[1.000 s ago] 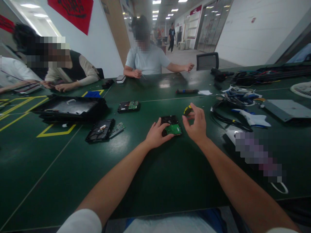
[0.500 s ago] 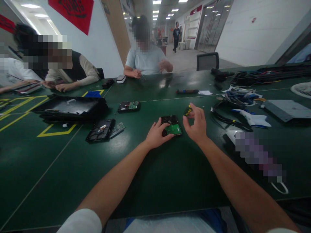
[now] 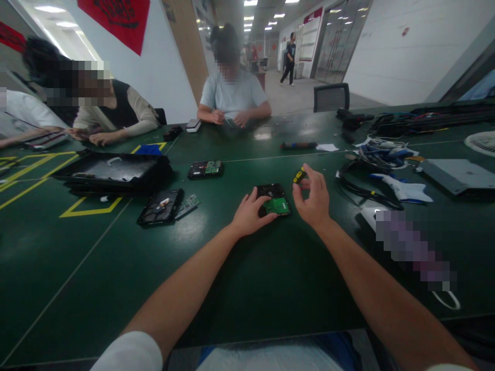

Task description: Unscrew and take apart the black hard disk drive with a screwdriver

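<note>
Table: near edge well toward you from the drive, far edge well beyond it. Green surface runs from drive back to near edge, under your forearms; that's your open stretch. Left of drive, room reaches to the loose board, with black unit just past it. Second drive sits left and farther off; black tray well left. Right of drive, past your right hand, cable limits you; blurred-out pouch sits right and nearer you, metal box far right.

Versus half a second ago: tool in your right hand has turned, more yellow showing. Drive and left hand same spot. Co-worker beyond drive dropped a raised hand to the table's far edge; walker in back moved right.

Drive lies flat, black far part, green board facing up on near part. Left grip holds drive's left side, fingers over it, thumb at near edge. Right grip pinches tool by fingertips, just right of drive, slightly beyond; can't make out tool's tip.
</note>
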The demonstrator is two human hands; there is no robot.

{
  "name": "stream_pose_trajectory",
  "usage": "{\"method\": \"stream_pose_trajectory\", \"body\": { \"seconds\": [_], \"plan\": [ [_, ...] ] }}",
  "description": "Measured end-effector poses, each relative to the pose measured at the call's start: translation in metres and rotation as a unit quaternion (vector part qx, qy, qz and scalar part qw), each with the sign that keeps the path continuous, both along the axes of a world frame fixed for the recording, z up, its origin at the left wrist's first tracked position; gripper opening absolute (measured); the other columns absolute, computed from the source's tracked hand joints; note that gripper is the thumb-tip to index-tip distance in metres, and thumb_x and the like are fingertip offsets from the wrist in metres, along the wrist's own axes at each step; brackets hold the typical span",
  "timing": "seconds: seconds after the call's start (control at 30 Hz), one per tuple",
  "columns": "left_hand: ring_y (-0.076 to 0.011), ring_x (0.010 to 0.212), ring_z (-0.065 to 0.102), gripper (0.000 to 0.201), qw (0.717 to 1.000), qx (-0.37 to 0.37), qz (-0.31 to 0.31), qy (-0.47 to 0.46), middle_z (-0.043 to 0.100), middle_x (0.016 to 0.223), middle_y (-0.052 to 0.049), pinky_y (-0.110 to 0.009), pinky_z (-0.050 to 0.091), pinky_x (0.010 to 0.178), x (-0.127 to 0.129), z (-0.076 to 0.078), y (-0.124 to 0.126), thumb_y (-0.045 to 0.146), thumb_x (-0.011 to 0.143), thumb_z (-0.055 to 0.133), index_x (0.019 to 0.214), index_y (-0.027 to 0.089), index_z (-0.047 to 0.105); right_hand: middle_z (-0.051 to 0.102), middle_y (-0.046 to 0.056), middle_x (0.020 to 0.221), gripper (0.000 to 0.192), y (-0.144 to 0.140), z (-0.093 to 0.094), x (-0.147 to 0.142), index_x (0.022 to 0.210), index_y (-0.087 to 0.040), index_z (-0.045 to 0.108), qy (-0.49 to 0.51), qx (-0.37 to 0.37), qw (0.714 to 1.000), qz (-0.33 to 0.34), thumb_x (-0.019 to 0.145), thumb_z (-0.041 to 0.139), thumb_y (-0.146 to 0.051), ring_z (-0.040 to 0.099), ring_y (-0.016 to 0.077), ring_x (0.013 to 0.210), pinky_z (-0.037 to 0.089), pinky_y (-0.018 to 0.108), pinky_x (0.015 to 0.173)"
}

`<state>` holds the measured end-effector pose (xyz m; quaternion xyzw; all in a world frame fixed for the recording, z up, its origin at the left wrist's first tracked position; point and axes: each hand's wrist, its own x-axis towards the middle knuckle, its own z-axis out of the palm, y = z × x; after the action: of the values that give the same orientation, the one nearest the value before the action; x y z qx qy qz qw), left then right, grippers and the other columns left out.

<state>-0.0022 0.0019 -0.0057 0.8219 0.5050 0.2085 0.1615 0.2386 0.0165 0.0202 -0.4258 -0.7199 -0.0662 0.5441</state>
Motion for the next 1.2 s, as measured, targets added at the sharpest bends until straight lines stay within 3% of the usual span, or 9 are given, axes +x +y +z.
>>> {"method": "stream_pose_trajectory", "body": {
  "seconds": [0.33,0.5,0.67,0.83,1.03,1.2],
  "plan": [
    [-0.0341,0.170,0.018,0.068,1.000,-0.001,0.000,0.004,0.042,0.173,-0.016,-0.059,0.024,0.135,0.0008,0.0020,-0.0006,0.067,0.095,0.067,0.150,0.028,0.060,0.057,0.015,0.141,0.069,0.0006,-0.0002,0.0007,0.166,-0.029,0.036,-0.004,-0.001,1.000,-0.002,0.101,0.062,-0.029,0.071,0.0216,0.096,0.071,0.044,0.082],
    [-0.0337,0.170,0.018,0.068,1.000,0.009,-0.002,0.003,0.044,0.172,-0.017,-0.058,0.024,0.135,0.0006,0.0005,-0.0001,0.067,0.095,0.067,0.150,0.027,0.061,0.059,0.014,0.136,0.066,0.0012,-0.0004,0.0006,0.162,-0.030,0.042,-0.001,0.010,1.000,0.002,0.101,0.065,-0.031,0.070,0.0210,0.092,0.071,0.042,0.076],
    [-0.0336,0.170,0.017,0.069,1.000,0.003,0.000,0.002,0.040,0.174,-0.018,-0.058,0.024,0.135,0.0006,0.0011,-0.0006,0.068,0.095,0.066,0.150,0.027,0.060,0.059,0.015,0.140,0.069,0.0023,-0.0027,0.0009,0.167,-0.030,0.036,-0.009,0.002,1.000,-0.002,0.102,0.060,-0.028,0.071,0.0232,0.097,0.070,0.046,0.086],
    [-0.0332,0.170,0.017,0.069,1.000,0.004,-0.001,0.002,0.041,0.174,-0.017,-0.058,0.023,0.135,0.0005,0.0011,-0.0006,0.068,0.095,0.066,0.151,0.027,0.060,0.058,0.013,0.139,0.065,0.0016,-0.0023,0.0014,0.165,-0.032,0.040,0.002,0.002,1.000,0.005,0.104,0.062,-0.031,0.071,0.0216,0.093,0.071,0.043,0.079],
    [-0.0336,0.170,0.016,0.069,1.000,0.002,-0.001,-0.001,0.041,0.174,-0.015,-0.060,0.023,0.135,0.0002,-0.0009,0.0002,0.069,0.096,0.065,0.151,0.028,0.059,0.058,0.016,0.142,0.065,-0.0002,0.0005,-0.0003,0.166,-0.028,0.038,-0.005,0.010,1.000,0.008,0.104,0.059,-0.030,0.072,0.0239,0.097,0.070,0.047,0.084],
    [-0.0343,0.170,0.017,0.069,1.000,0.002,0.001,-0.002,0.041,0.174,-0.016,-0.060,0.024,0.135,0.0002,-0.0008,0.0004,0.069,0.095,0.066,0.150,0.028,0.060,0.060,0.015,0.135,0.063,0.0006,-0.0001,-0.0004,0.162,-0.029,0.042,-0.003,0.006,1.000,-0.011,0.102,0.062,-0.030,0.070,0.0230,0.095,0.070,0.045,0.079]
  ]
}}
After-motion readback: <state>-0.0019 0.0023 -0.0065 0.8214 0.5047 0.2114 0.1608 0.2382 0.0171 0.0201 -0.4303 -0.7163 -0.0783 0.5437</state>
